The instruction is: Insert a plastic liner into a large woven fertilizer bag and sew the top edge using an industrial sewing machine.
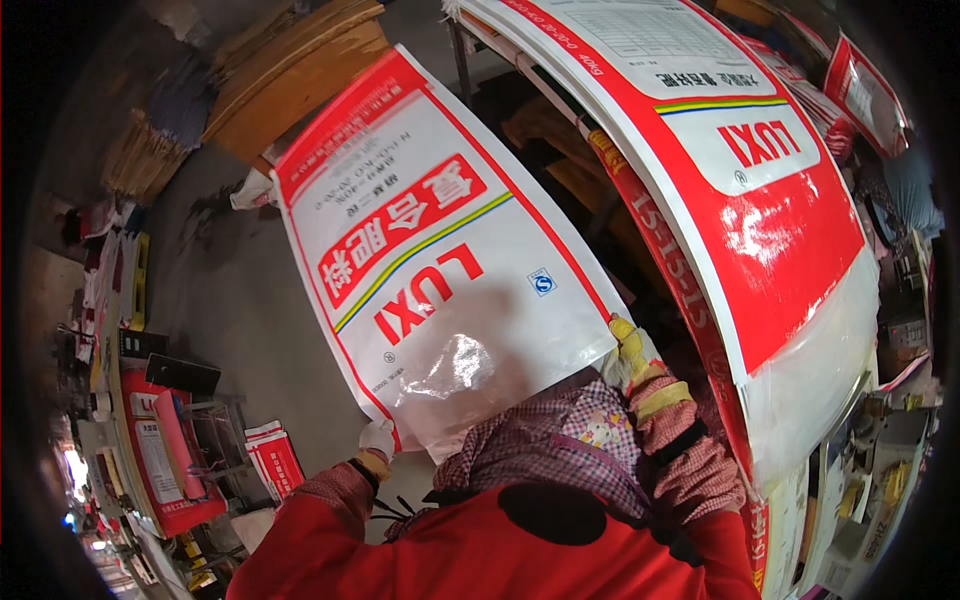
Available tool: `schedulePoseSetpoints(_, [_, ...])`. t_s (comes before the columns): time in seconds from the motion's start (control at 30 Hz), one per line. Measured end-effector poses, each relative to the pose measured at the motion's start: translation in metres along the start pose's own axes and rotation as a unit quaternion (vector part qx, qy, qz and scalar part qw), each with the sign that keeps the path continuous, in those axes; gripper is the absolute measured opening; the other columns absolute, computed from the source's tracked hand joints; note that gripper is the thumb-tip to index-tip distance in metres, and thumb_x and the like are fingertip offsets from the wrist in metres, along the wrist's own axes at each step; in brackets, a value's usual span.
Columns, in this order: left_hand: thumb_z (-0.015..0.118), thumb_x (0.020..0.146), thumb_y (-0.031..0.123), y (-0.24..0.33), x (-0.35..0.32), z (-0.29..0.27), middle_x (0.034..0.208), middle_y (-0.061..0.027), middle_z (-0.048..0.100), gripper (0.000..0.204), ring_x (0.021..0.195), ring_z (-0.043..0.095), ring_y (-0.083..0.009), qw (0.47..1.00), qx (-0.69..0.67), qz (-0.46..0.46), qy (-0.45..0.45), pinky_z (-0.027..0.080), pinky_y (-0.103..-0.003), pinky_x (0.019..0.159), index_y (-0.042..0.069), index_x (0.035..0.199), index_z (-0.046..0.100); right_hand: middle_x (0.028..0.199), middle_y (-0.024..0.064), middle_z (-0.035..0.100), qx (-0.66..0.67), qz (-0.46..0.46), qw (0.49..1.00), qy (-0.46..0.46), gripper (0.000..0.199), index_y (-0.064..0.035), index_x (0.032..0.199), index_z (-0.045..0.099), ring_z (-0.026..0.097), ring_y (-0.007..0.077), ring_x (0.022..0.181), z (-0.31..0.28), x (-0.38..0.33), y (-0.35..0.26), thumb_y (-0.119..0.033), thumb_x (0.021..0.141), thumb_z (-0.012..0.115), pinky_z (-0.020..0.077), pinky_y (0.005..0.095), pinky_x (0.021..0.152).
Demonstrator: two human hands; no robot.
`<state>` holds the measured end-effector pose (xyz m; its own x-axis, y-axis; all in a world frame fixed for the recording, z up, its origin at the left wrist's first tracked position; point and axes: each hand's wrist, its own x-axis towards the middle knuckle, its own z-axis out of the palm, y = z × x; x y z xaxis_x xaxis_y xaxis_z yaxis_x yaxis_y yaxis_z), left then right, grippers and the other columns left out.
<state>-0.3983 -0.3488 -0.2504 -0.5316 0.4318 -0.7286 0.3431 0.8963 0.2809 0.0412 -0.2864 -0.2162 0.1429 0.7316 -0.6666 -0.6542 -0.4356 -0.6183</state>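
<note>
I hold a large white and red printed sack (430, 250) out flat in front of me over the floor. My left hand (377, 438), in a white glove, grips its near left corner. My right hand (630, 350), in a yellowish glove, grips its near right edge. To the right, a stack of the same kind of glossy sacks (760, 190) lies on a table, hanging over its edge. My checked sleeve covers and red top fill the bottom of the view.
Brown cardboard sheets (290, 80) are piled at the back. On the grey concrete floor (230, 300) at the left lie red and white bundles (272, 458) and a red sack (165, 460). Clutter stands at the far right (890, 480).
</note>
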Motion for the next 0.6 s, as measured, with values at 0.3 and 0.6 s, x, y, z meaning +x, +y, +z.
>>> schedulePoseSetpoints(0.3, [0.050, 0.086, 0.033, 0.037, -0.004, 0.013, 0.095, -0.0222, 0.060, 0.034, 0.090, 0.057, -0.0387, 0.947, 0.249, 0.199, 0.046, 0.044, -0.045, 0.077, 0.002, 0.097, 0.060, 0.086, 0.0142, 0.059, 0.199, 0.040, 0.973, 0.107, 0.026, -0.0037, 0.099, 0.053, 0.058, 0.0302, 0.075, -0.044, 0.046, 0.014, -0.026, 0.086, 0.054, 0.0510, 0.0418, 0.061])
schedulePoseSetpoints(0.6, [0.072, 0.063, 0.038, 0.068, 0.048, 0.027, 0.125, -0.0193, 0.042, 0.082, 0.116, 0.040, -0.0371, 0.848, 0.469, 0.236, 0.076, 0.038, -0.040, 0.095, 0.004, 0.128, 0.036, 0.108, 0.0196, 0.055, 0.121, -0.061, 0.989, 0.058, 0.043, 0.0009, 0.120, 0.042, 0.060, 0.0285, 0.085, -0.032, -0.102, -0.013, -0.016, 0.084, 0.058, 0.0525, 0.0364, 0.073])
